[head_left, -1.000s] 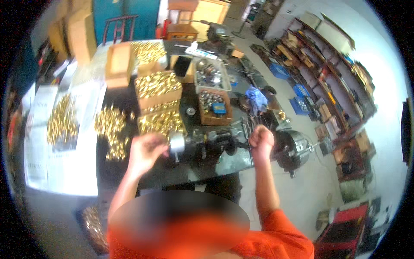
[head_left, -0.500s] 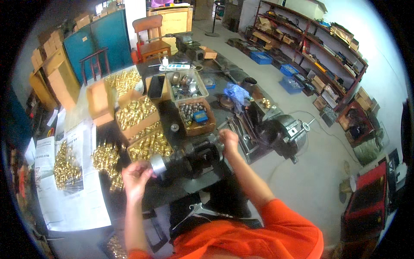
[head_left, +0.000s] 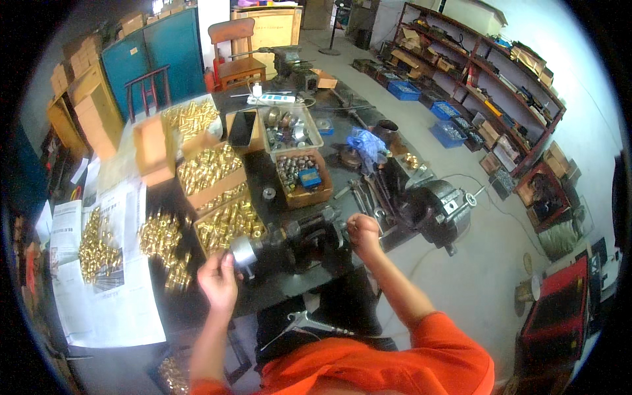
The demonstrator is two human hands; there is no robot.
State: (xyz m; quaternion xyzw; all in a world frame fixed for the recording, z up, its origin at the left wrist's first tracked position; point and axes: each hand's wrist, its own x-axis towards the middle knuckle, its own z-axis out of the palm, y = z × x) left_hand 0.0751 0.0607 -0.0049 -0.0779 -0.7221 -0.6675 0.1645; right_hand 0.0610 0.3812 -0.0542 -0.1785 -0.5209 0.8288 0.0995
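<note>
A black bench machine (head_left: 306, 240) with a silver round collar (head_left: 243, 254) on its left end sits at the table's near edge. Beside the collar's face is my left hand (head_left: 219, 280), thumb and fingers pinched together; whatever is between them is too small to make out. My right hand (head_left: 364, 235) is closed at the machine's right end, and its fingers hide what they grip. Loose brass fittings (head_left: 161, 238) lie left of the machine. Behind it, a cardboard box (head_left: 232, 224) holds more of them.
Newspaper sheets (head_left: 135, 306) carry another brass pile. Farther back stand a box of steel parts (head_left: 306, 194), a clear bin (head_left: 309, 146) and a phone (head_left: 243, 128). Wrenches (head_left: 362, 201) and a chuck-like machine (head_left: 434, 210) are to the right. An air gun (head_left: 306, 321) hangs near my body.
My left hand has shifted slightly right and down beside the collar, its fingers drawn closer together. My right hand has moved a little right and down at the machine's end.
</note>
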